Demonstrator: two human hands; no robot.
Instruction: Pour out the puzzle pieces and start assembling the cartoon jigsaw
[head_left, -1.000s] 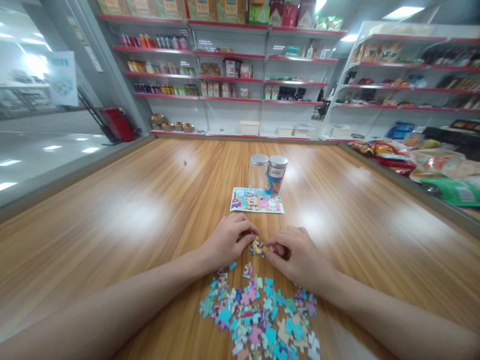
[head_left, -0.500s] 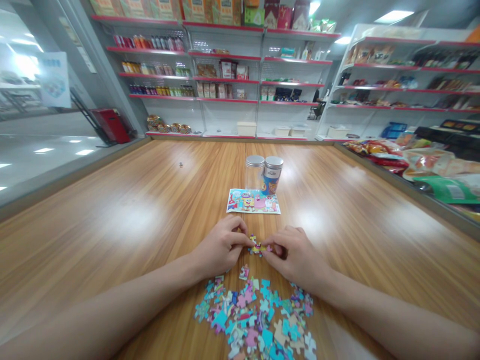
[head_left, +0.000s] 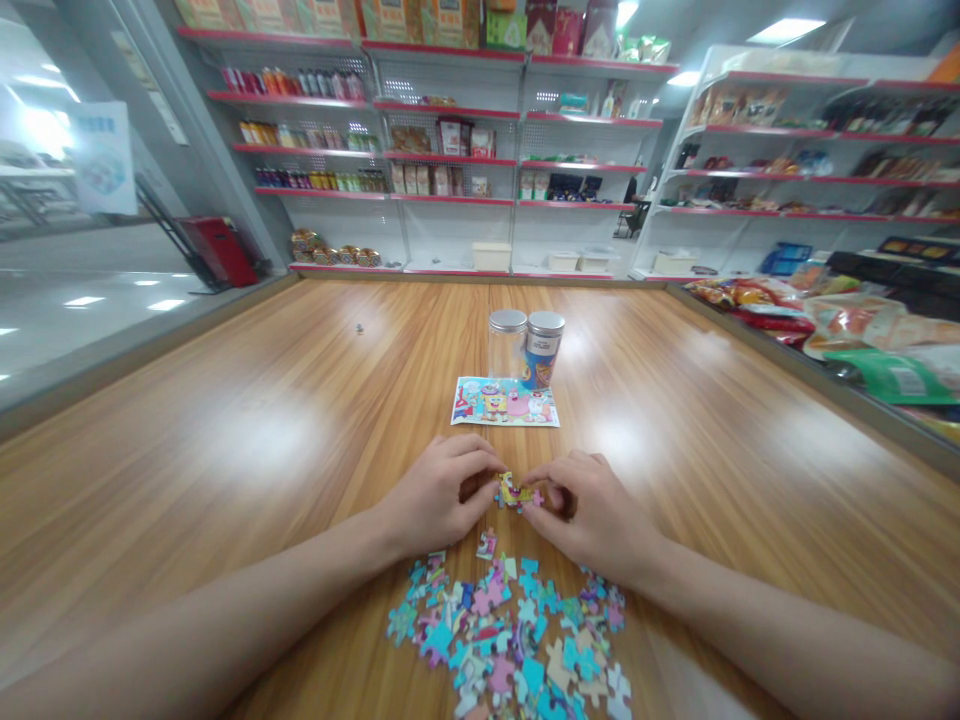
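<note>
A small cluster of joined yellow jigsaw puzzle pieces (head_left: 514,492) lies on the wooden table between my hands. My left hand (head_left: 454,490) grips its left edge, thumb and forefinger curled in at the side. From the right, my right hand (head_left: 589,505) pinches the cluster near a pink tab, fingers bent. A single loose puzzle piece (head_left: 487,545) rests just below. Nearer to me spreads a pile of loose puzzle pieces (head_left: 517,635), mostly blue, pink and beige. Beyond my hands lies a picture sheet (head_left: 506,408) with cartoon figures.
Behind the sheet stand a clear jar (head_left: 507,345) with a silver lid and a blue printed jar (head_left: 543,350). A tiny object (head_left: 359,328) sits at the far left of the table (head_left: 300,400). Snack bags (head_left: 862,325) lie along the right edge; stocked shelves stand behind.
My left thumb and forefinger have shifted; the forefinger now reaches the cluster's upper left and the thumb sits lower. More of the yellow pieces shows. My right hand stays nearly still.
</note>
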